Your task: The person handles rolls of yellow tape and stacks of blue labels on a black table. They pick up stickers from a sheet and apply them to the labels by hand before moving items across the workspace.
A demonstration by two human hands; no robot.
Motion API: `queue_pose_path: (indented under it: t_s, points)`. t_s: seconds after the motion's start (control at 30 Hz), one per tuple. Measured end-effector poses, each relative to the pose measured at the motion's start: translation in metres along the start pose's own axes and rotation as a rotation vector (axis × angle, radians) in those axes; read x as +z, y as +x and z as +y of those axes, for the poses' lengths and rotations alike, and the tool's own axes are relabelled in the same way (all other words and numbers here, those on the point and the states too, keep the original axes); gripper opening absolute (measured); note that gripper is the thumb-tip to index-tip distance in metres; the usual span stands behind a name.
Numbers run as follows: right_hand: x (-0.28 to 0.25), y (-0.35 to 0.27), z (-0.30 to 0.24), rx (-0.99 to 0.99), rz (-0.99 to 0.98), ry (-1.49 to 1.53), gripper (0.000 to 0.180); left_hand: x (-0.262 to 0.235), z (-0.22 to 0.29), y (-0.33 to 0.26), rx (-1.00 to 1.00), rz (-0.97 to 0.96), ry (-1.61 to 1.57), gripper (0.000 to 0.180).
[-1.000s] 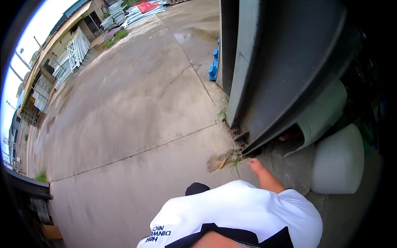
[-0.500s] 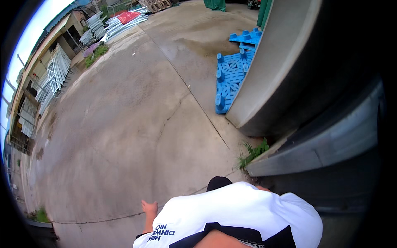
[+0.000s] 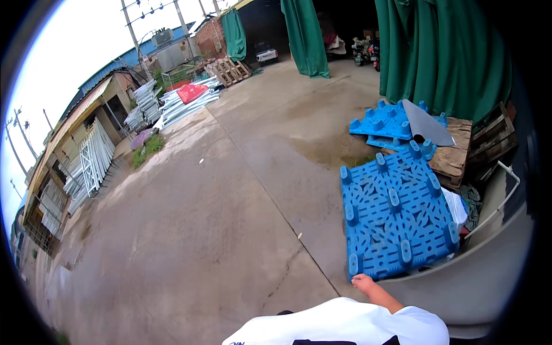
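My right hand (image 3: 363, 283) swings out in front of my white shirt (image 3: 339, 323), its small fingers loosely bent and slightly apart, with nothing seen in it. In the picture it comes close to the near corner of a blue plastic pallet (image 3: 376, 224); it appears apart from it. The pallet lies with its stubby feet upward. My left hand is out of view.
Beyond lie more blue pallets (image 3: 384, 123), a grey sheet (image 3: 428, 126) and a wooden pallet (image 3: 451, 152). A low curved wall (image 3: 460, 287) runs along my right. Green curtains (image 3: 437, 63) hang behind. White metal poles (image 3: 187, 103) lie far left across the concrete (image 3: 190, 230).
I have moved forward past the wall's end, and the view has tipped up, showing more pallets and curtains. My left hand has dropped out of view; my right hand has come into it.
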State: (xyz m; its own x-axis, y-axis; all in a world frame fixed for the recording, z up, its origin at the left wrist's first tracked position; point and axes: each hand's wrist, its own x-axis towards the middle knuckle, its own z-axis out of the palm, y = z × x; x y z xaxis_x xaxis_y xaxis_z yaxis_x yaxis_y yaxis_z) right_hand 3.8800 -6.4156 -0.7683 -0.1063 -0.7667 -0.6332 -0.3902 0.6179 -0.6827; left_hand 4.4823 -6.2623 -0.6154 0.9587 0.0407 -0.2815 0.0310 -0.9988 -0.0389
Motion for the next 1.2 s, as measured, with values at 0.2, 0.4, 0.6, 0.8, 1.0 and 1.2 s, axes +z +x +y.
queue_pose_path:
  t_s: [0.2, 0.4, 0.6, 0.8, 1.0, 1.2]
  points:
    - [-0.061, 0.228, -0.295, -0.450, 0.117, 0.050, 0.037, 0.013, 0.317, -0.008, -0.029, -0.047, -0.087, 0.115]
    - [-0.113, 0.420, -0.220, 0.013, -0.088, -0.493, 0.037, 0.071, 0.701, 0.031, 0.248, -0.113, -0.162, 0.119]
    - [-0.197, 0.515, -0.279, 0.422, -0.109, -0.332, 0.034, -0.061, 1.167, -0.251, 1.133, 0.251, -0.103, 0.112]
    - [-0.326, 0.731, -0.387, 0.406, -0.067, -0.319, 0.033, 0.001, 1.381, -0.306, 0.858, 0.207, -0.013, 0.107]
    - [-0.475, 0.983, -0.676, 0.005, 0.400, 0.514, 0.027, 0.015, 1.479, -0.334, 0.305, 0.033, -0.068, 0.091]
    - [-0.620, 1.157, -0.744, 0.041, 0.560, 0.370, 0.024, 0.081, 1.782, -0.452, 0.482, -0.015, 0.000, 0.091]
